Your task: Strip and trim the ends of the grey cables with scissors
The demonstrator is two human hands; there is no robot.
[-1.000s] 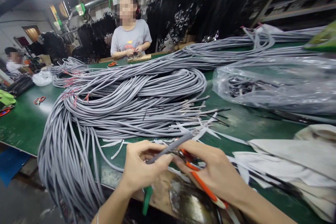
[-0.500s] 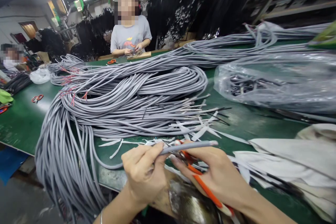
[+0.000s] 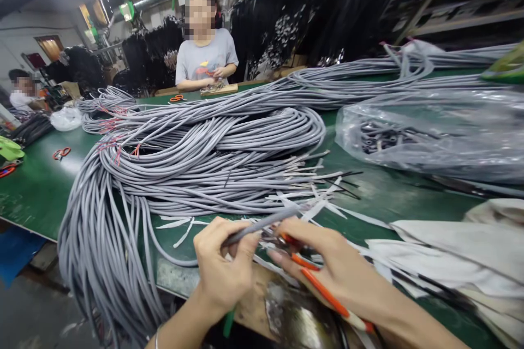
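My left hand (image 3: 225, 262) is closed around a grey cable (image 3: 270, 221), pinching it between thumb and fingers. The cable's end points up and to the right. In my right hand (image 3: 327, 262) is a pair of orange-handled cutters (image 3: 323, 292). Their metal jaws sit just under the cable, close to my left thumb; whether they touch it I cannot tell. My right fingers partly cover the tool. Behind both hands lies a large bundle of grey cables (image 3: 213, 169), with pale strips (image 3: 315, 207) at the near cut ends.
On the green table (image 3: 380, 185) lie a clear plastic bag (image 3: 450, 136) of dark parts, white cloth gloves (image 3: 446, 251) and orange-handled scissors (image 3: 61, 154). Cables hang over the near edge. A co-worker (image 3: 207, 60) stands across the table; another person (image 3: 24, 92) is far left.
The held cable has tilted further upward, and my left hand's grip has shifted slightly. The cutters remain in my right hand beneath the cable. The camera view has moved a little.
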